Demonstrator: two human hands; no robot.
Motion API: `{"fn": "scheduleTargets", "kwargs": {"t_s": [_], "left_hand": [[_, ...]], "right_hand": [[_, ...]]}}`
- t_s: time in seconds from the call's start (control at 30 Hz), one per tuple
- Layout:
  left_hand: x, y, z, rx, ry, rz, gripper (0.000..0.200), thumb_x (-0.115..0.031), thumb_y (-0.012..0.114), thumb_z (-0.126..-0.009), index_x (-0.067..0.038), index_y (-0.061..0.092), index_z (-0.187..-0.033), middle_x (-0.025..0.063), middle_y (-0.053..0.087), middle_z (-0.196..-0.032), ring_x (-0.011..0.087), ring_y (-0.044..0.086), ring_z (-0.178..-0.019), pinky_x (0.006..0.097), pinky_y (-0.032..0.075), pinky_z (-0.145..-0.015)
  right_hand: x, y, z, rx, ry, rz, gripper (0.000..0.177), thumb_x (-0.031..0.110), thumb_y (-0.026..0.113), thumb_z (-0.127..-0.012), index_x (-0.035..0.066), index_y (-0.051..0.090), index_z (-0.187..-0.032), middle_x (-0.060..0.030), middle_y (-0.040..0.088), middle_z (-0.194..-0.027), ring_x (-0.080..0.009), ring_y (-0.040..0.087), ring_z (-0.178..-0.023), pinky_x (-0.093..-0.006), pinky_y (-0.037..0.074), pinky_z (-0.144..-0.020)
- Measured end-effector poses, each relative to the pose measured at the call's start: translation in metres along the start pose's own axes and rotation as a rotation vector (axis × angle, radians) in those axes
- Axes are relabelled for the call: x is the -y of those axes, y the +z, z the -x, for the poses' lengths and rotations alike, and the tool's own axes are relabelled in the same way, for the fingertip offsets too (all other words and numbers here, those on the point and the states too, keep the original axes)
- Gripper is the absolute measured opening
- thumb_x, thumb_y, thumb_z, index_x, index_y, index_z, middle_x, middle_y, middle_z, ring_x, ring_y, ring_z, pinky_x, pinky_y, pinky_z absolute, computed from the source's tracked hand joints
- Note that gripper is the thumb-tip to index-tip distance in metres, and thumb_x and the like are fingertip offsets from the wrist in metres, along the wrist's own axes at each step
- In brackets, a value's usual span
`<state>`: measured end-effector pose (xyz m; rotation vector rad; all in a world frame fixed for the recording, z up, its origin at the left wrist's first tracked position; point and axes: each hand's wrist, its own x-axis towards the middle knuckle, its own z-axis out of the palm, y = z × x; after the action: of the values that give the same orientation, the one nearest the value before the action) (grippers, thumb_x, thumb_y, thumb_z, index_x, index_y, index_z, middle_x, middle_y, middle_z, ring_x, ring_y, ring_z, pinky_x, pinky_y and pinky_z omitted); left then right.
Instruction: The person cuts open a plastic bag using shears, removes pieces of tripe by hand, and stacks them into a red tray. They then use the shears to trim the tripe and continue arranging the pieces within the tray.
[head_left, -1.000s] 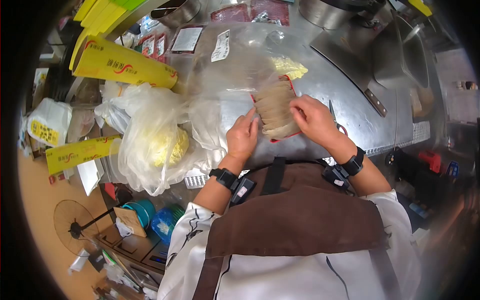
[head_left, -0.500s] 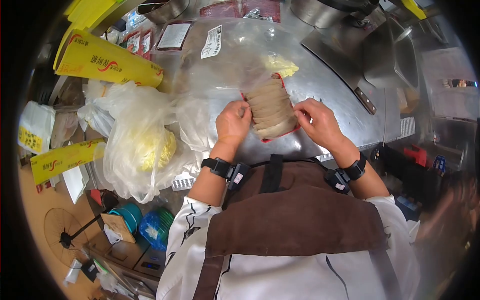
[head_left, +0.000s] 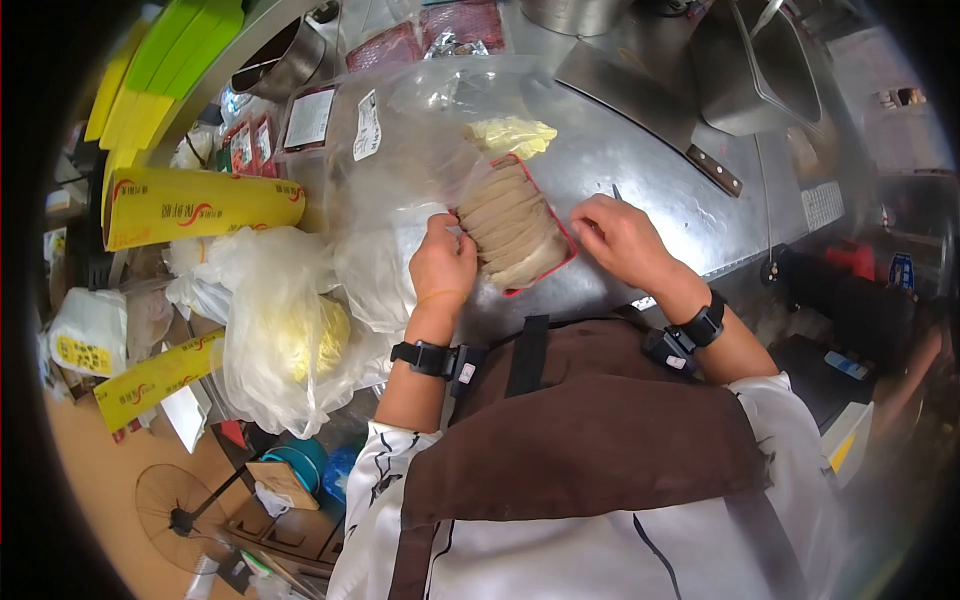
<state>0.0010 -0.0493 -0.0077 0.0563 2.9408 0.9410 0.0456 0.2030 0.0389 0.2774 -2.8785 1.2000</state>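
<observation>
A red-edged tray [head_left: 572,250] full of thin, overlapping greyish-brown slices [head_left: 510,225] lies on the steel table, slightly tilted in view. My left hand [head_left: 443,262] is at its left side, fingers curled in against the edge; what they pinch, if anything, is hidden. To the right of the tray, a small gap away, is my right hand [head_left: 618,238], its fingers bent and closed; whether something small is between them cannot be made out. A large clear plastic bag [head_left: 400,150] with a white label touches the tray's upper left.
A cleaver [head_left: 640,100] with a wooden handle lies at the upper right, near a metal container [head_left: 755,80]. Yellow film boxes [head_left: 205,208] and a plastic bag with yellow contents [head_left: 320,340] stand at the left. Packaged red trays [head_left: 462,28] are at the back.
The view has shifted and turned. My right hand has come away from the tray's right edge, while my left hand stays at its left side.
</observation>
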Motion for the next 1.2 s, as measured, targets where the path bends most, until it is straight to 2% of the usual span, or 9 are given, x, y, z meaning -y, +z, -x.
{"fn": "scheduleTargets", "kwargs": {"t_s": [0.07, 0.27, 0.47, 0.7, 0.8, 0.9, 1.0, 1.1, 1.2], "left_hand": [[0.005, -0.001, -0.001, 0.091, -0.096, 0.084, 0.019, -0.016, 0.062, -0.083, -0.009, 0.061, -0.101, 0.0092, 0.062, -0.069, 0.0283, 0.062, -0.063, 0.0398, 0.049, -0.062], [0.020, 0.008, 0.002, 0.050, -0.110, 0.230, 0.014, -0.014, 0.066, -0.084, -0.007, 0.066, -0.096, 0.0069, 0.059, -0.066, 0.0187, 0.054, -0.057, 0.0325, 0.046, -0.059], [0.020, 0.019, 0.003, -0.155, 0.009, 0.218, 0.013, -0.015, 0.068, -0.083, -0.005, 0.071, -0.091, 0.0102, 0.062, -0.074, 0.0201, 0.056, -0.061, 0.0319, 0.046, -0.060], [0.021, 0.026, 0.007, -0.141, -0.014, 0.263, 0.019, -0.015, 0.065, -0.085, -0.003, 0.071, -0.098, 0.0111, 0.064, -0.076, 0.0218, 0.059, -0.063, 0.0332, 0.049, -0.062], [0.021, 0.027, 0.009, -0.146, 0.004, 0.286, 0.022, -0.015, 0.064, -0.086, -0.003, 0.070, -0.102, 0.0099, 0.064, -0.074, 0.0214, 0.059, -0.062, 0.0335, 0.049, -0.061], [0.008, 0.019, 0.013, -0.115, -0.055, 0.187, 0.026, -0.017, 0.064, -0.086, -0.004, 0.065, -0.108, 0.0080, 0.062, -0.069, 0.0208, 0.058, -0.059, 0.0338, 0.048, -0.059], [-0.002, 0.012, 0.013, -0.117, -0.131, 0.206, 0.029, -0.018, 0.065, -0.086, -0.006, 0.059, -0.111, 0.0064, 0.060, -0.065, 0.0196, 0.057, -0.057, 0.0336, 0.047, -0.058], [0.008, 0.016, 0.015, -0.131, -0.147, 0.282, 0.028, -0.018, 0.066, -0.086, -0.005, 0.057, -0.109, 0.0040, 0.057, -0.063, 0.0164, 0.054, -0.056, 0.0314, 0.045, -0.057], [0.019, 0.019, 0.018, -0.104, -0.186, 0.473, 0.021, -0.016, 0.066, -0.087, -0.004, 0.059, -0.104, -0.0002, 0.054, -0.063, 0.0101, 0.049, -0.057, 0.0264, 0.042, -0.056]], "right_hand": [[-0.011, 0.006, -0.002, -0.009, -0.014, 0.005, 0.014, 0.010, 0.057, -0.088, 0.006, 0.065, -0.099, -0.0122, 0.063, -0.090, -0.0329, 0.062, -0.080, -0.0397, 0.049, -0.070], [-0.019, 0.026, -0.015, 0.015, 0.024, -0.052, 0.021, 0.013, 0.055, -0.089, 0.005, 0.067, -0.105, -0.0136, 0.063, -0.093, -0.0349, 0.061, -0.087, -0.0442, 0.049, -0.076], [-0.027, 0.046, -0.030, -0.003, 0.016, -0.060, 0.022, 0.015, 0.054, -0.091, 0.005, 0.067, -0.105, -0.0143, 0.063, -0.094, -0.0358, 0.061, -0.088, -0.0452, 0.049, -0.077], [-0.034, 0.052, -0.045, 0.045, 0.065, -0.112, 0.020, 0.017, 0.053, -0.090, 0.005, 0.068, -0.093, -0.0159, 0.065, -0.092, -0.0381, 0.063, -0.084, -0.0470, 0.050, -0.075], [-0.036, 0.051, -0.050, 0.146, 0.053, -0.027, 0.019, 0.016, 0.053, -0.089, 0.004, 0.068, -0.090, -0.0163, 0.066, -0.091, -0.0381, 0.063, -0.085, -0.0472, 0.050, -0.077], [-0.032, 0.054, -0.052, 0.218, 0.011, 0.143, 0.019, 0.015, 0.052, -0.088, 0.005, 0.068, -0.090, -0.0162, 0.066, -0.092, -0.0376, 0.063, -0.087, -0.0470, 0.049, -0.078], [-0.030, 0.046, -0.050, 0.043, 0.016, -0.020, 0.017, 0.015, 0.053, -0.087, 0.006, 0.067, -0.091, -0.0158, 0.066, -0.090, -0.0367, 0.063, -0.086, -0.0460, 0.050, -0.077], [-0.034, 0.032, -0.050, 0.074, 0.124, -0.178, 0.016, 0.016, 0.055, -0.086, 0.006, 0.067, -0.092, -0.0160, 0.066, -0.090, -0.0357, 0.063, -0.085, -0.0448, 0.050, -0.076], [-0.044, 0.027, -0.047, 0.071, 0.159, -0.148, 0.015, 0.014, 0.059, -0.087, 0.003, 0.065, -0.096, -0.0141, 0.066, -0.087, -0.0284, 0.064, -0.078, -0.0379, 0.051, -0.073]]}}
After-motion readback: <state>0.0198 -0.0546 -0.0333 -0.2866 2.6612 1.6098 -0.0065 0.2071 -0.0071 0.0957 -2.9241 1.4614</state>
